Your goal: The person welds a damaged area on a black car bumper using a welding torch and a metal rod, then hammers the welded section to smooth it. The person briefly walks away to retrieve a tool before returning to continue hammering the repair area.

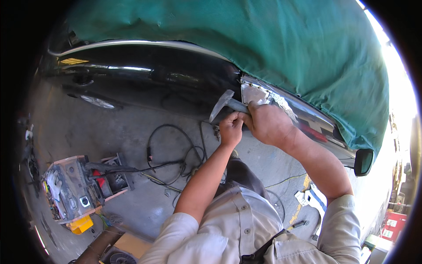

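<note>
My right hand [273, 125] is wrapped round the handle of a hammer [222, 104], close below its head. The long metal head points left, in front of a dark car [189, 75]. Just below the hammer, my left hand [231, 130] is closed with its fingertips pinched together. Whatever those fingers hold, if anything, is hidden. Both hands are close together, nearly touching. Beyond them, a stripped bare-metal patch [255, 93] shows on the car's side. Green cloth [272, 44] covers the car's upper part.
Black cables [184, 136] loop over the concrete floor [127, 127] near my feet. To the left stands a cart with tools [74, 193], with a yellow piece [81, 224] below it. A side mirror [364, 162] sticks out at the right. A red box [390, 225] is at the far right.
</note>
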